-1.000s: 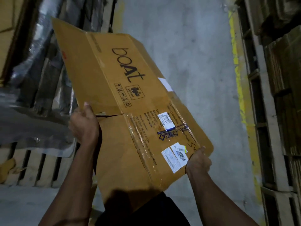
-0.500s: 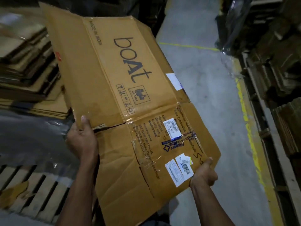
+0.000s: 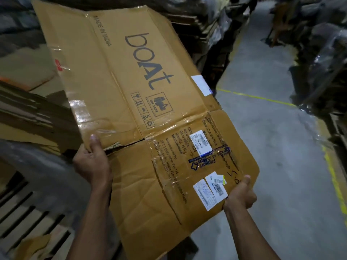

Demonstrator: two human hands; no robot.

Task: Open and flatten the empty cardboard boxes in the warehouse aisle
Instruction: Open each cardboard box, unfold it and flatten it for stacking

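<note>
Our left hand (image 3: 92,164) pinches the flattened cardboard box (image 3: 142,102) at its torn near-left edge, and our right hand (image 3: 240,194) grips the near-right corner. We should keep both grips level so it stays flat. Stacked cardboard (image 3: 32,117) crowds the left; the aisle floor (image 3: 272,147) lies open right.

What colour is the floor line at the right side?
Yellow; the floor line shows best in the head view.

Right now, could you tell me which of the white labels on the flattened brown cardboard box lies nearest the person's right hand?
The white barcode sticker with a yellow-green tab, just beside the right hand's thumb on the brown cardboard box; the other labels sit farther off.
</note>
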